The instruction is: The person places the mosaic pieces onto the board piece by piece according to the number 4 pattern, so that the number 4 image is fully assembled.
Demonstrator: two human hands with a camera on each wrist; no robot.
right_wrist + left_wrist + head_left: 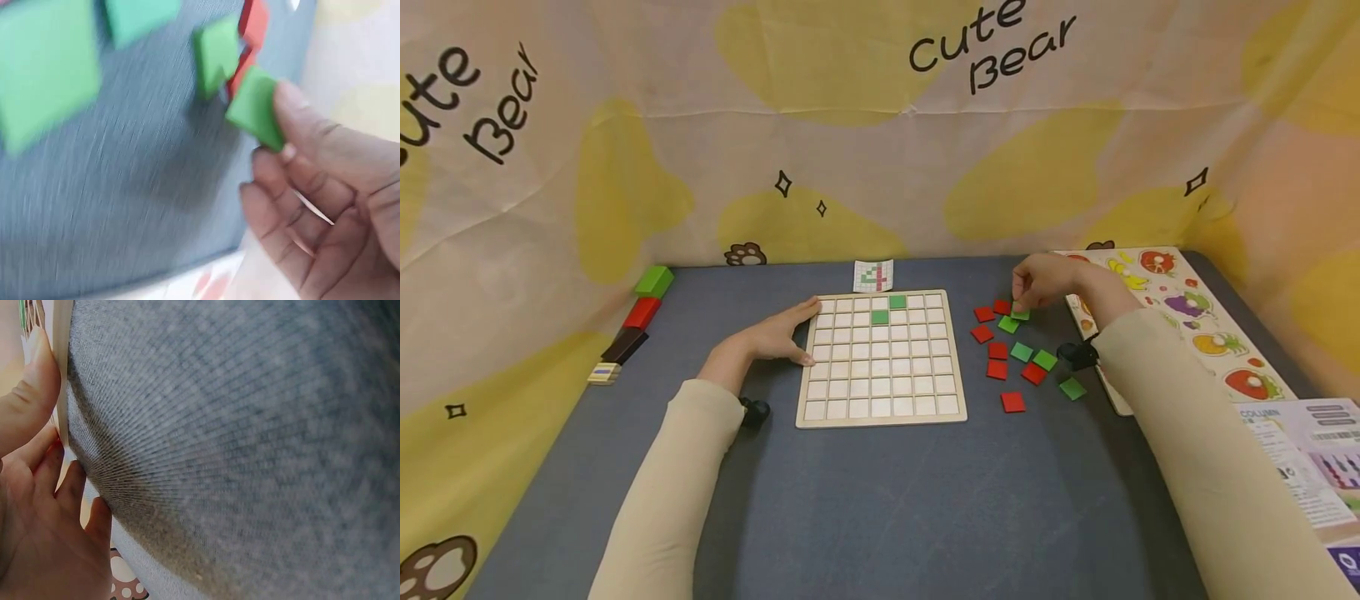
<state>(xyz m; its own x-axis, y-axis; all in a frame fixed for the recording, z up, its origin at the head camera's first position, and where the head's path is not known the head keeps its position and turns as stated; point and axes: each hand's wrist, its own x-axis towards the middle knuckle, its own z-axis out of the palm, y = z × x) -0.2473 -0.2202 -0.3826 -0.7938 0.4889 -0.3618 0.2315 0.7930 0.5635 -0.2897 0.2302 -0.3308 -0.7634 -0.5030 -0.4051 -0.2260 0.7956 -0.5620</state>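
Observation:
My right hand (1047, 278) pinches a green square tile (257, 107) between thumb and fingertips, beside the loose tiles to the right of the board. Close by in the right wrist view are another green tile (216, 55) and red tiles (254, 24). On the table lies a pale wooden grid board (880, 422) of white squares, with two green squares (880, 317) in its upper rows. My left hand (775, 332) rests against the board's left edge, thumb and fingers spread along it. In the left wrist view the thumb (39, 387) touches the rim.
A small pattern card (873, 276) stands behind the board. Red tiles (1012, 402) and green tiles (1072, 388) lie scattered at its right. Farther right are a fruit-picture board (1206, 321) and a printed sheet (1292, 467). Coloured blocks (642, 312) line the table's left edge.

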